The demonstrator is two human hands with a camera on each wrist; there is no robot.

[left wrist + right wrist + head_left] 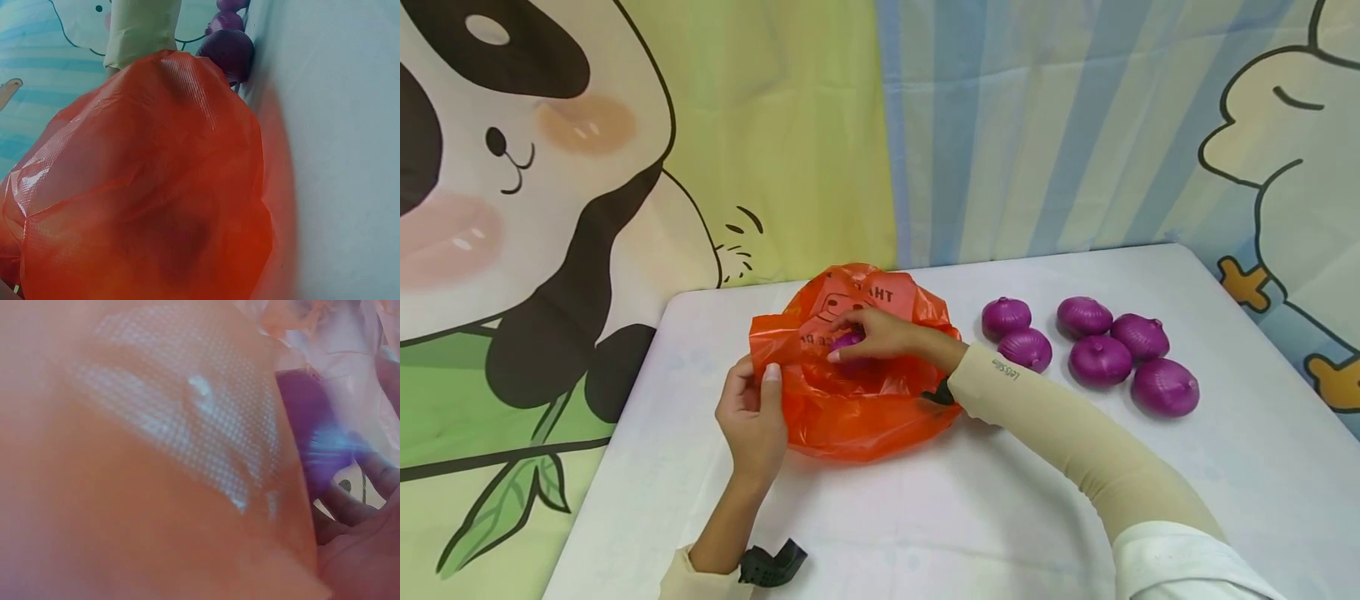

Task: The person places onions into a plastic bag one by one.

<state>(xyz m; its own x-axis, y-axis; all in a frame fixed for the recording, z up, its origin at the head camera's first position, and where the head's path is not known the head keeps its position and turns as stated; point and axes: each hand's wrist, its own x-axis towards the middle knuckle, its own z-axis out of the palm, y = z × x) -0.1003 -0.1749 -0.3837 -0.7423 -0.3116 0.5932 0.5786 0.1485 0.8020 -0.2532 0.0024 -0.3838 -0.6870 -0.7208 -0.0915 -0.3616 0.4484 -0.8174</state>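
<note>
An orange-red plastic bag with dark printing stands on the white table, its mouth spread wide. My left hand pinches the bag's left rim between thumb and fingers. Over the bag's opening, my right hand holds a purple onion with curled fingers. That onion shows against the fingers in the right wrist view, partly covered by blurred bag plastic. In the left wrist view the bag fills most of the picture and conceals the hand's grip. What lies at the bottom of the bag is hidden.
Several purple onions lie to the right of the bag, two of them close by the right forearm. The white table meets a cartoon-printed cloth backdrop at its far edge. Black straps circle both wrists.
</note>
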